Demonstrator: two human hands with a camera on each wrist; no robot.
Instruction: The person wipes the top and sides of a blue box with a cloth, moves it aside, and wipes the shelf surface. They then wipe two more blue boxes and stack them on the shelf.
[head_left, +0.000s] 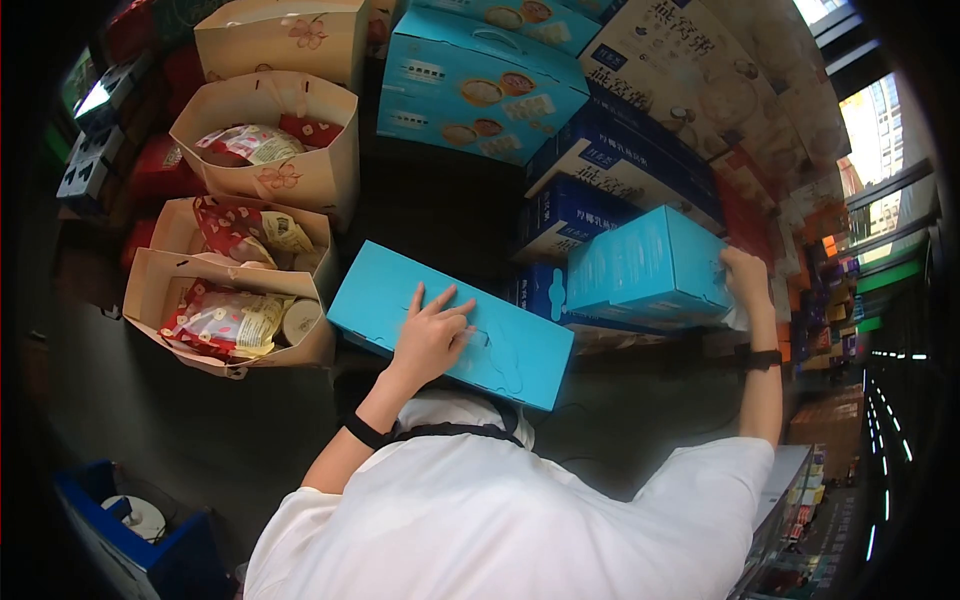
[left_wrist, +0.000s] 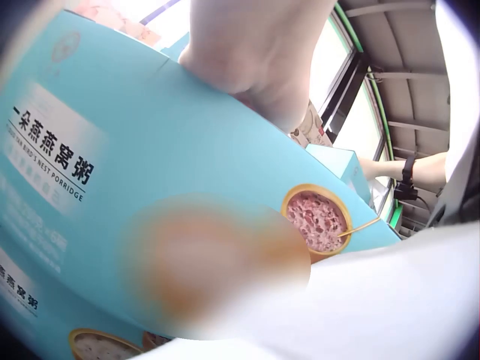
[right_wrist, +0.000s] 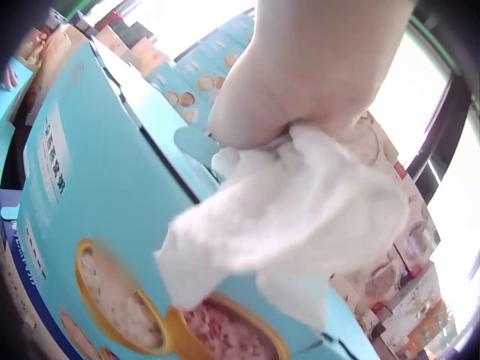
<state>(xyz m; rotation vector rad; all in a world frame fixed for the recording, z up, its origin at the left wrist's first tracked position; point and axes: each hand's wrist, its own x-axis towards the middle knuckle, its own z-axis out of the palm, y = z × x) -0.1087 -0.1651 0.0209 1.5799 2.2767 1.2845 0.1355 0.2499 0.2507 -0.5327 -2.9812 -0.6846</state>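
My left hand rests with spread fingers on the top of a long turquoise box; in the left wrist view that hand lies at the upper edge of the box, which shows a porridge bowl picture. At the right, my right hand is at the end of a second turquoise box, which sits on dark blue boxes. In the right wrist view the hand grips a crumpled white cloth against this box; the fingertips are hidden.
Cream gift bags with red and white packets stand at the left. More turquoise boxes and dark blue boxes are stacked at the back. A blue container with a white round thing stands at lower left.
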